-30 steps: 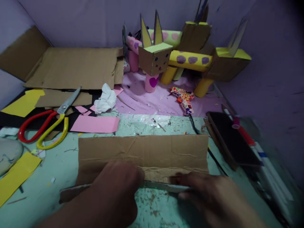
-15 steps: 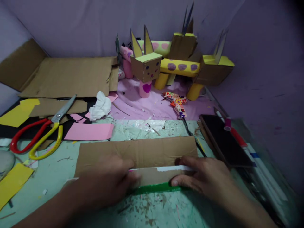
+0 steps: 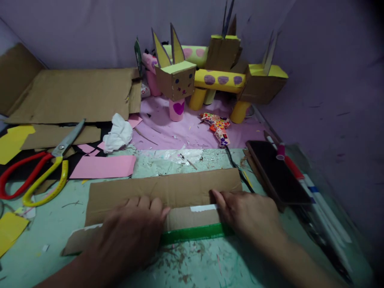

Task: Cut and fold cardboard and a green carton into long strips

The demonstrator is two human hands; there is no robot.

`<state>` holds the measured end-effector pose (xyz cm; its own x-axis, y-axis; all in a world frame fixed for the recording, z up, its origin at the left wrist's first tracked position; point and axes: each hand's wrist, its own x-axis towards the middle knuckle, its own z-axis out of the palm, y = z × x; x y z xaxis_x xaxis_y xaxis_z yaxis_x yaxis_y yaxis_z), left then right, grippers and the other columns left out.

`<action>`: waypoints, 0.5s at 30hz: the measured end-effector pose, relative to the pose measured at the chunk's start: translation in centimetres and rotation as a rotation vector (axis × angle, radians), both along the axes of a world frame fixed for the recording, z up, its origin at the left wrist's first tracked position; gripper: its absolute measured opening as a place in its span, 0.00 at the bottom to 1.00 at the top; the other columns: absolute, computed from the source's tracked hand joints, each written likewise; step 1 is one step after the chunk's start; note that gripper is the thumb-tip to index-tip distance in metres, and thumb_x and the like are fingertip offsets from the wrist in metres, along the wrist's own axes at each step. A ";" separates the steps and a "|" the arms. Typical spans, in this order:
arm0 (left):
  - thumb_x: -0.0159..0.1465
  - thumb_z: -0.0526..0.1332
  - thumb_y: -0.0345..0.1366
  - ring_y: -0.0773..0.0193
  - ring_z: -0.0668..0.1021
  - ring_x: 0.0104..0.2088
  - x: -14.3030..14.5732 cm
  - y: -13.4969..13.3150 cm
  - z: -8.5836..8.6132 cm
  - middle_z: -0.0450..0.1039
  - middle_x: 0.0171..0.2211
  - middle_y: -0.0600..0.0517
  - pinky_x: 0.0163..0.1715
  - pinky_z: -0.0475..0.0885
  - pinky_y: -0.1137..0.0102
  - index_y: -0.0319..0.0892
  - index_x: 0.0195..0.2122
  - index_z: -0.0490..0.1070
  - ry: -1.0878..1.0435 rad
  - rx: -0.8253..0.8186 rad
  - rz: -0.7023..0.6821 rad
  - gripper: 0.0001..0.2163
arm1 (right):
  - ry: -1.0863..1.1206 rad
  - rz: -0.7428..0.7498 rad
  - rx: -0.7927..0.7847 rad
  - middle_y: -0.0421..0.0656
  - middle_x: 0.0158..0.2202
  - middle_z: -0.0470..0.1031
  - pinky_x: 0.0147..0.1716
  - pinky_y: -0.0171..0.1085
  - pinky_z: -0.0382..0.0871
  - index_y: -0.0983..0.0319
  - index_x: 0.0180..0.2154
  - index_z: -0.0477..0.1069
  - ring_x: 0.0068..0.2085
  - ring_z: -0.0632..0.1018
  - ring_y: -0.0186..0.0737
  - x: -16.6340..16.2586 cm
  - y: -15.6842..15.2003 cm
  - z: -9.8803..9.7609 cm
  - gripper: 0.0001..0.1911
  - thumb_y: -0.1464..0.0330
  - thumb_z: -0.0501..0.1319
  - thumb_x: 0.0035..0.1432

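Note:
A long cardboard strip (image 3: 183,219) with a green band along its near edge and a white torn patch lies across the table in front of me. My left hand (image 3: 135,226) is closed over its left part, fingers curled at the far edge. My right hand (image 3: 250,216) is closed on its right part, with thumb and fingertips together at the far edge. Directly behind the strip, partly under my fingertips, a flat brown cardboard piece (image 3: 165,186) lies on the table. Both palms hide parts of the strip.
Scissors (image 3: 61,150), pink paper (image 3: 103,167) and crumpled tissue (image 3: 117,134) lie left. A flower-patterned glue gun (image 3: 218,127) with a cord is behind the cardboard. At right are a dark phone (image 3: 277,172) and markers (image 3: 312,188). Cardboard animal figures (image 3: 175,80) stand at the back.
My right thumb has gone from the green near edge to the far edge, closing toward the fingers. My left hand, blurred before, now rests sharply on the strip. The view has shifted slightly right.

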<state>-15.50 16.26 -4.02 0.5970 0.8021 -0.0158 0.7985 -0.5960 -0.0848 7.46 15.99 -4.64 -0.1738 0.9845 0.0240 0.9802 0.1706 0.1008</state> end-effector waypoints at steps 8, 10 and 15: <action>0.64 0.47 0.31 0.53 0.73 0.20 -0.3 1.1 -0.3 0.67 0.18 0.50 0.19 0.63 0.63 0.45 0.22 0.63 -0.042 0.090 -0.024 0.14 | -0.016 0.005 0.137 0.43 0.14 0.72 0.18 0.37 0.40 0.59 0.15 0.69 0.16 0.71 0.40 -0.3 -0.3 -0.4 0.24 0.64 0.51 0.61; 0.63 0.48 0.31 0.54 0.73 0.20 -0.4 1.2 -0.5 0.66 0.18 0.51 0.19 0.62 0.63 0.45 0.21 0.63 -0.059 0.127 -0.033 0.13 | -0.009 0.018 0.166 0.43 0.15 0.72 0.18 0.37 0.42 0.59 0.16 0.68 0.17 0.71 0.39 -0.3 -0.3 -0.5 0.24 0.64 0.50 0.62; 0.62 0.49 0.32 0.56 0.72 0.19 -0.7 1.4 -1.2 0.66 0.17 0.52 0.19 0.62 0.64 0.45 0.20 0.62 -0.132 0.189 -0.034 0.13 | -0.006 -0.039 0.136 0.44 0.16 0.73 0.18 0.36 0.41 0.61 0.17 0.69 0.17 0.71 0.39 -0.4 -0.1 -0.9 0.24 0.64 0.48 0.62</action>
